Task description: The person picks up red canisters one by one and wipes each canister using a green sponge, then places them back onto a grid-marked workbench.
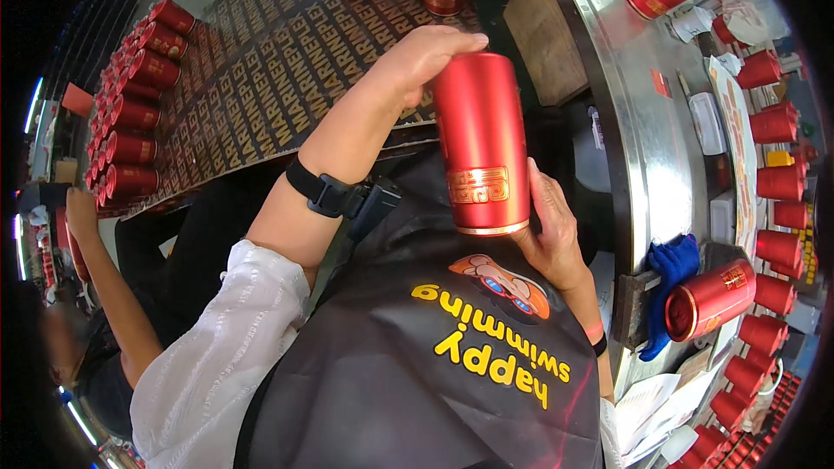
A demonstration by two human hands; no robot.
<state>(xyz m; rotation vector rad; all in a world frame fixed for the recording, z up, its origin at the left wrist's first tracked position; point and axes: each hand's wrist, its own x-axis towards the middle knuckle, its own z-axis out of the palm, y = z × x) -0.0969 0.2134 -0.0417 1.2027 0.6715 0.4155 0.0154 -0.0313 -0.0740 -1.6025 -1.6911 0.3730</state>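
Observation:
A tall red metal canister (480, 141) with a gold emblem near its lower end stands upright in front of my dark apron. My left hand (423, 59) curls over its top end, fingers wrapped round the upper rim. My right hand (549, 230) supports it from below and behind, palm against the bottom edge. A black strap with a buckle sits on my left wrist.
A board (261, 78) with several red canisters lying in rows along its left edge lies at the left. A steel worktable (643, 122) at the right carries more red canisters, a blue cloth (673, 265) and one canister lying on its side (711, 300). Another person's arm (104, 269) reaches at far left.

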